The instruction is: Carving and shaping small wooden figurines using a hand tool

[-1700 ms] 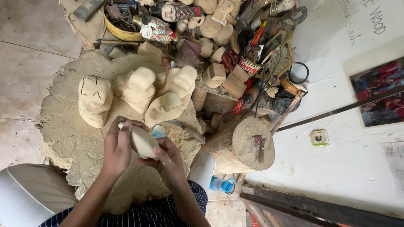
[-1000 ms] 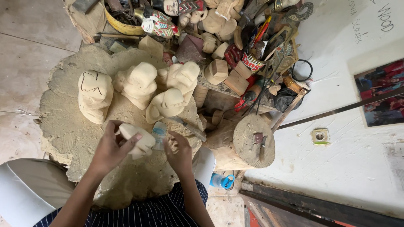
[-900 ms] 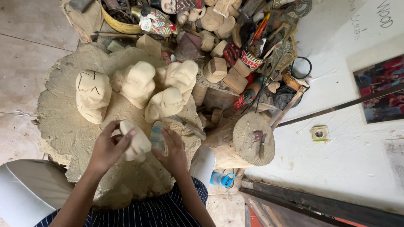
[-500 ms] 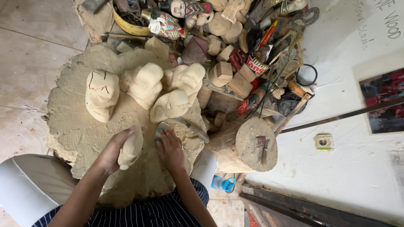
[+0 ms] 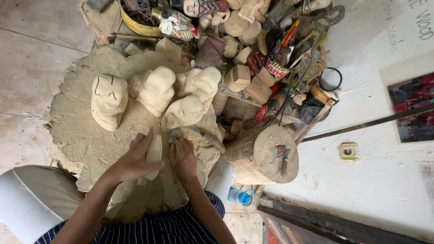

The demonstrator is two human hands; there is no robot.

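Both forearms bare, reaching up from the bottom edge, converging toward the middle. Left arm angled from lower left, wrist straight. Left hand (image 5: 135, 158) palm down, fingers curled in a closed grip, knuckles up, thumb tucked on the inner side. Right arm rising from below, more upright, elbow bent out of view near the striped hem. Right hand (image 5: 183, 156) palm down, fingers held together and pointing away, tips pressed down, thumb hidden underneath; closed or flat, hard to tell. Hands just beside each other, nearly touching. Lap below, in dark striped cloth.
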